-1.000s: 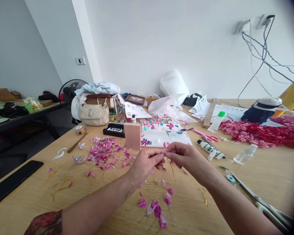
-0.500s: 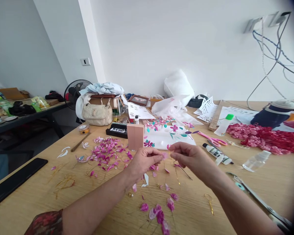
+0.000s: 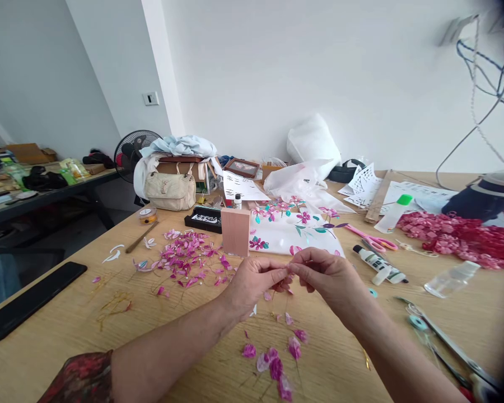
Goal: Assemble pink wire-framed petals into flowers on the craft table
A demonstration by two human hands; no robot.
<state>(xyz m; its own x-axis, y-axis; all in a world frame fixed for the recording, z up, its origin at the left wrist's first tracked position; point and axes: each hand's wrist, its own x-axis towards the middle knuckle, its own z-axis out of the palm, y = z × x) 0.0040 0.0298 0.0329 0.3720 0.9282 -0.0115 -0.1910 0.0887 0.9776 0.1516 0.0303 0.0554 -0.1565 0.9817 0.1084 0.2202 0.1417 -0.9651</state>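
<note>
My left hand and my right hand meet fingertip to fingertip above the table, both pinched closed. A pale pink petal is in the left fingertips, now mostly covered by them. The right thumb and forefinger grip what looks like a thin gold wire, hardly visible at this moment. Below the hands lie several crumpled magenta petals, some with fine wire stems. Left of my hands spreads a heap of pink petals mixed with small white beads. Beyond the fingertips is a white sheet with printed flowers.
A wooden block stands upright just behind my left hand. To the right are pink scissors, a glue tube, a clear bottle and long metal tweezers. A black phone lies along the left edge.
My hands have come together; the gap between their fingertips has closed and the petal is now largely hidden. The view has shifted slightly, moving the table items a little right.
</note>
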